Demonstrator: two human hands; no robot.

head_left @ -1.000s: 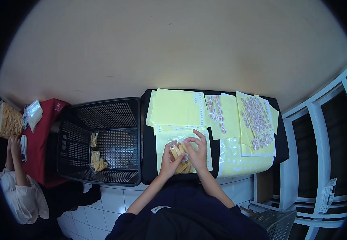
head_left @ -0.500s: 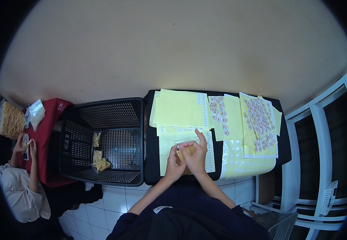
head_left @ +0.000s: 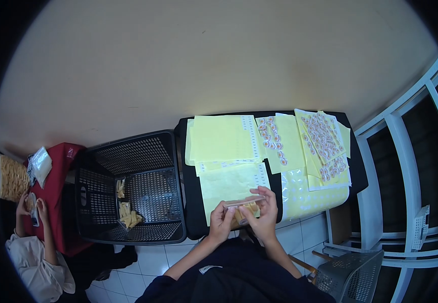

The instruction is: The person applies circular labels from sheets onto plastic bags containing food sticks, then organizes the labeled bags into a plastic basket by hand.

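1. Packet [head_left: 244,208] of pale snack sticks sits between both hands at the table's near edge, lifted just off the yellow sheet [head_left: 229,182].
2. Left hand [head_left: 222,222] is curled on the packet's left end, thumb and fingers pinching it.
3. Right hand [head_left: 264,214] closes on the right end, fingers bent over the top edge; it seems to press the seal, though the view is too small to be sure.
4. Beyond the hands lie more yellow sheets [head_left: 221,139], and to the right, sticker sheets [head_left: 322,139] with round labels.
5. All of these rest on a black table [head_left: 357,171].
6. Left of the table stands a black basket [head_left: 128,189] holding a few filled packets [head_left: 128,217].
7. Far left, another person's hands [head_left: 32,204] work beside a red surface [head_left: 60,166] and a large bag of sticks [head_left: 9,177].
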